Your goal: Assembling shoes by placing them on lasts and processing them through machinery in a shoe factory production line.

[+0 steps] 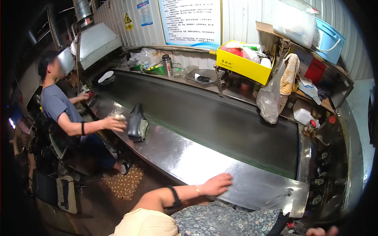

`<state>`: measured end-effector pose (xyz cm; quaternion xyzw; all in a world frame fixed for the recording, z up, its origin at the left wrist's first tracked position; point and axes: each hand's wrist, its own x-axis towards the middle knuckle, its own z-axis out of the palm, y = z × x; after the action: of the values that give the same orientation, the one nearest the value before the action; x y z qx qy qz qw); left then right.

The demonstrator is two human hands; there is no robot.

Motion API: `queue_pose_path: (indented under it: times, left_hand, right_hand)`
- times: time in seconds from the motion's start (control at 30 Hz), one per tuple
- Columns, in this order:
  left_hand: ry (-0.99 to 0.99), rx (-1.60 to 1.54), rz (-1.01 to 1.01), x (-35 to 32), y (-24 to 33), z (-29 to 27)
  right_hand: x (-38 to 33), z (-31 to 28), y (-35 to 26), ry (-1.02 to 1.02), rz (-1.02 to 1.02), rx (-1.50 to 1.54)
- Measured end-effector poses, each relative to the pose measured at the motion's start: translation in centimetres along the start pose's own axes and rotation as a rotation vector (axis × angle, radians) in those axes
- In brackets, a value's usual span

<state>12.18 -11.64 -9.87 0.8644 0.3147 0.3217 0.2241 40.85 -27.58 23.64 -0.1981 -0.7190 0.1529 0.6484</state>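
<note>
My left hand (217, 185) rests on the shiny metal ledge (169, 153) that runs along the near side of a dark conveyor belt (220, 122). Its fingers are loosely bent and nothing shows in them. Cut off by the lower edge at the right, my right hand (323, 231) shows only in part; its fingers look apart, with no object visible. Farther left on the ledge lies a black and olive-green shoe-shaped piece (137, 124), out of reach of both hands. A white shoe-shaped piece (106, 77) sits at the belt's far left end.
A co-worker (63, 94) stands at the left, holding a small pale object (117, 117) over the ledge. Behind the belt are a metal flask (167, 65), a grey tray (204, 76) and a yellow box (245, 63). A plastic bag (270, 100) hangs beside the shelf.
</note>
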Motion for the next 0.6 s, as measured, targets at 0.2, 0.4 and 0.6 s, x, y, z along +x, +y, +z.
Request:
queue_pose_path:
  times: [0.2, 0.4, 0.6]
  left_hand:
    - [0.539, 0.892, -0.691, -7.0, -9.5, -19.6]
    - [0.884, 0.646, -1.838, -18.4, -10.5, -35.5]
    - [0.531, -0.017, -0.926, -10.9, -7.7, -33.0]
  right_hand:
    - [-14.8, -3.0, 3.2, -0.107, 1.075, -0.781]
    - [-22.3, -0.9, 5.6, 0.081, 0.984, -0.837]
    - [-23.4, -0.1, 6.9, 0.091, 0.765, -1.165]
